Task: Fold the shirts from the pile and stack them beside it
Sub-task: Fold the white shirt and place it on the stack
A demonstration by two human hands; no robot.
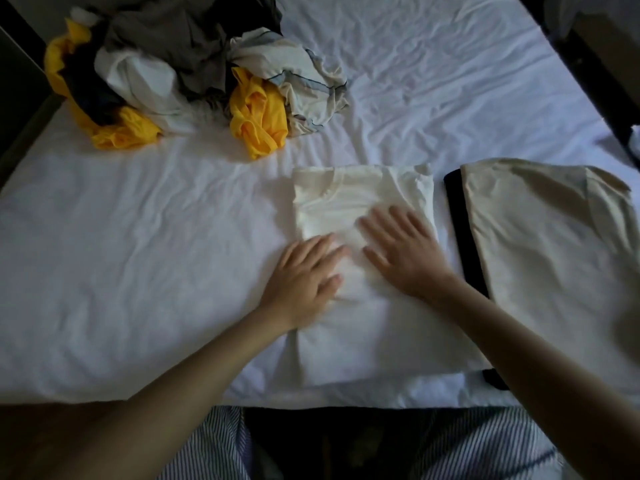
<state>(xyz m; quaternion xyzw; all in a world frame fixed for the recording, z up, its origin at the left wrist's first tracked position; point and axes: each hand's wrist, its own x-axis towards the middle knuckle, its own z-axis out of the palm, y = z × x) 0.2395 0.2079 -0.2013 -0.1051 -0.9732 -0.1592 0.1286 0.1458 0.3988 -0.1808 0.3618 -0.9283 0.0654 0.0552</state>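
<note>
A cream shirt (356, 192) lies flat on the white bed sheet (138, 254), folded into a long narrow strip, collar end away from me. My left hand (304, 275) presses its middle with straight fingers. My right hand (405, 251) lies flat beside it on the same shirt, fingers spread. To the right sits the stack of folded shirts (554, 244), a cream one on top of a black one (460, 230). The unfolded pile (180, 74) of grey, white, yellow and dark clothes is heaped at the far left of the bed.
The bed's near edge runs just in front of my striped trousers (214, 445). A dark piece of furniture (595, 64) borders the bed at the far right, and a dark wall or frame (20, 98) borders it at the left.
</note>
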